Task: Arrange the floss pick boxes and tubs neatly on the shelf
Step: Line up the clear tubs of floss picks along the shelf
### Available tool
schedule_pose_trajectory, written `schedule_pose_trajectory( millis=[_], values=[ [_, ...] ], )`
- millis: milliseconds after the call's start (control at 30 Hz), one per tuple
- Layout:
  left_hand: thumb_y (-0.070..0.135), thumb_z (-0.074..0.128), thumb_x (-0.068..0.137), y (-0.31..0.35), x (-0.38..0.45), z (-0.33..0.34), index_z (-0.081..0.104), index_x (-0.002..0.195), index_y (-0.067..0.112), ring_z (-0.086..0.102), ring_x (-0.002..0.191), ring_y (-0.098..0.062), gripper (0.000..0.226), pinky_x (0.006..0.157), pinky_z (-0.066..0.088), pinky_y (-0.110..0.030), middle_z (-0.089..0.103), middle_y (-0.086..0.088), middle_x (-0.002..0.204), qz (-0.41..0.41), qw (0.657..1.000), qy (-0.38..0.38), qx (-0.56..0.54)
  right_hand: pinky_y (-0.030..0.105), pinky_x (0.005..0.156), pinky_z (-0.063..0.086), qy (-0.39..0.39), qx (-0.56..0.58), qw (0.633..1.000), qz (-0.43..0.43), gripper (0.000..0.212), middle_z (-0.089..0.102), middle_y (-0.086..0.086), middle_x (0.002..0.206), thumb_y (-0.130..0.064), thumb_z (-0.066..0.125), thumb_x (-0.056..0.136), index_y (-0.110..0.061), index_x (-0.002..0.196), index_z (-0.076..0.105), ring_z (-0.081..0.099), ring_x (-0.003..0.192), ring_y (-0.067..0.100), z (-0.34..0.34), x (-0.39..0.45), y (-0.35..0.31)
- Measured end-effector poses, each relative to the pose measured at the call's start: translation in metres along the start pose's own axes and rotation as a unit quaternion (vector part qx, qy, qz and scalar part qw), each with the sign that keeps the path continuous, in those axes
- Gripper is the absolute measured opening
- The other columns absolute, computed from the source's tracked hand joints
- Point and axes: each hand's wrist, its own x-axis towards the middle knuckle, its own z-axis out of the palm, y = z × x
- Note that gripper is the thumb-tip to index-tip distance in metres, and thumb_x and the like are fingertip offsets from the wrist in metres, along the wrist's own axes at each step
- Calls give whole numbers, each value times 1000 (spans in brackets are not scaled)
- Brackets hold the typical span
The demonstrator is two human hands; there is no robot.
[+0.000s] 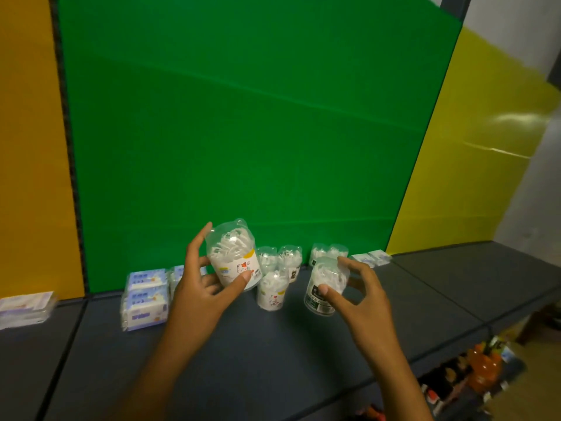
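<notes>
My left hand (202,281) grips a clear tub of white floss picks with a cat label (232,253), lifted above the dark grey shelf (273,354) and tilted. My right hand (359,291) holds a clear tub with a dark label (324,287), low over the shelf. Another cat-label tub (271,291) stands between them. Two tubs (280,259) stand behind it and two more (329,252) at the back right. A stack of blue-and-white floss pick boxes (145,299) lies left of my left hand, with more boxes (179,273) partly hidden behind the hand.
Flat white packets (372,259) lie at the back right and another pile (25,308) at the far left. A green panel (243,132) backs the shelf, flanked by orange and yellow panels. Orange bottles (484,370) stand on a lower shelf at the right.
</notes>
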Motion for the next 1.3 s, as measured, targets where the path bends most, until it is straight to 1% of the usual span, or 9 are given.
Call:
schedule_pose_trajectory(
  millis=[167,300,467,667,767,867,1033,1133,1300],
  values=[
    [0,76,73,-19,24,26,35,138,34,69,94,-6,84,71,54,-16,63,9,114,2,999,-24,28,16,74,53,-2,-5,1000,10,51,56,-15,128,-31,80,77,-38,121,56,55,115,3,-11,28,31],
    [7,81,69,-28,42,45,37,132,37,67,96,-4,83,73,55,-18,65,12,113,21,996,-17,80,11,74,52,-9,13,1000,5,49,56,-15,127,-27,81,77,-34,120,58,55,113,0,-19,56,50],
    [16,87,62,-37,54,78,38,127,35,67,95,-6,83,74,55,-16,51,18,128,36,986,11,165,20,79,54,-46,20,999,-15,49,57,-14,124,-28,82,75,-36,117,58,57,110,3,-33,92,73],
    [26,88,64,-42,56,125,35,128,51,64,89,1,87,73,53,-13,44,22,126,37,960,49,273,9,73,49,-108,61,992,-35,48,58,-10,122,-20,82,76,-30,118,59,59,101,-5,-58,129,95],
    [31,86,65,-47,56,144,36,130,54,58,95,0,85,78,49,-12,44,23,120,52,930,53,361,7,72,48,-125,94,987,-36,48,58,-8,123,-16,81,77,-28,118,59,58,99,-10,-68,139,110],
    [36,87,61,-56,55,155,39,127,49,53,108,-8,83,89,49,-29,51,16,122,43,894,42,444,8,70,49,-144,129,981,-30,50,59,-4,123,-11,82,75,-26,118,60,61,97,-7,-68,142,123],
    [42,86,59,-59,55,173,40,123,40,48,116,-15,79,93,44,-34,55,9,128,16,833,27,552,15,76,54,-198,142,970,-16,51,57,-4,125,-12,83,75,-29,117,60,60,108,8,-66,141,139],
    [42,86,59,-65,62,181,41,122,34,50,114,-18,78,89,41,-33,56,6,128,15,790,12,612,20,81,56,-215,145,966,-15,51,57,-5,126,-13,83,75,-30,118,60,60,110,11,-69,146,144],
    [50,83,58,-80,74,188,40,120,31,50,109,-20,78,88,39,-34,55,6,124,17,724,-28,689,14,75,53,-203,159,966,-14,51,59,-5,124,-12,83,75,-31,116,61,62,105,6,-76,153,150]
  ],
)
